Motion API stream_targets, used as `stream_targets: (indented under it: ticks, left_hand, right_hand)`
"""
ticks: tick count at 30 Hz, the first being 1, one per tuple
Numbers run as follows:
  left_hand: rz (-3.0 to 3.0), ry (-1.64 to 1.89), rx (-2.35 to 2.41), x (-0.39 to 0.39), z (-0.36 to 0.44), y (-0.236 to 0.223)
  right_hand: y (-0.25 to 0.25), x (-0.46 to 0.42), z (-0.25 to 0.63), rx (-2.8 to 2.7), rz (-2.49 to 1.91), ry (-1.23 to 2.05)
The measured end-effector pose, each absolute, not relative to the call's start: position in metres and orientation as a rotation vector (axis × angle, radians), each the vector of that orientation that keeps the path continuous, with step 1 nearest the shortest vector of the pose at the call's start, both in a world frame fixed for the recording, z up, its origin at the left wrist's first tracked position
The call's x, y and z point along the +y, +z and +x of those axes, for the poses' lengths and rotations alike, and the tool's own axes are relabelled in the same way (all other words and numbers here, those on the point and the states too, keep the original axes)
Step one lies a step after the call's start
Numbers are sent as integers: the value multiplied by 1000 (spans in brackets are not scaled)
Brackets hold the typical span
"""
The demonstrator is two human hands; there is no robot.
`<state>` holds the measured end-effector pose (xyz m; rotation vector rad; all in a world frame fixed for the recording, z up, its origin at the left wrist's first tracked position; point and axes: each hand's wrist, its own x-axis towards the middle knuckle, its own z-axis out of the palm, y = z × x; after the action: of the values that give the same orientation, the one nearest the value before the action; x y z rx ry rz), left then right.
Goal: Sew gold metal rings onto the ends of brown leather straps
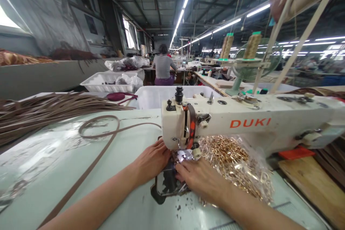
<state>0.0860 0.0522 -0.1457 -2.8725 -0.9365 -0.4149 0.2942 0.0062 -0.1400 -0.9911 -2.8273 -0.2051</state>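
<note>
A white DUKI sewing machine (250,122) stands on the pale green table (54,172). My left hand (152,160) lies flat just left of the needle area, fingers together, pressing on something hidden under the machine head. My right hand (201,178) rests on the needle plate (167,185) beside a clear bag of gold metal pieces (237,161), fingertips at the presser foot. A long brown strap (97,140) loops across the table toward the needle. What my fingers hold is hidden.
A pile of brown straps (40,111) lies at the left. White bins (110,81) stand behind the table. A person in a grey top (163,68) sits ahead. Thread cones (252,45) and a green fan (250,64) rise behind the machine. Wooden boards (315,179) sit at right.
</note>
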Motion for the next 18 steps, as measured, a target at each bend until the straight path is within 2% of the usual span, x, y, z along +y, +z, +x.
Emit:
stream_targets:
  ticks: [2, 8, 18]
  left_hand:
    - [-2860, -426, -940, 50, 85, -144]
    - [-2853, -420, -998, 47, 77, -138]
    - [-2837, -473, -1045, 42, 75, -138]
  right_hand:
    - [-140, 7, 295, -2838, -978, -257]
    - [-135, 7, 295, -2784, -1094, -32]
    - [-140, -4, 292, -2773, -1045, -316]
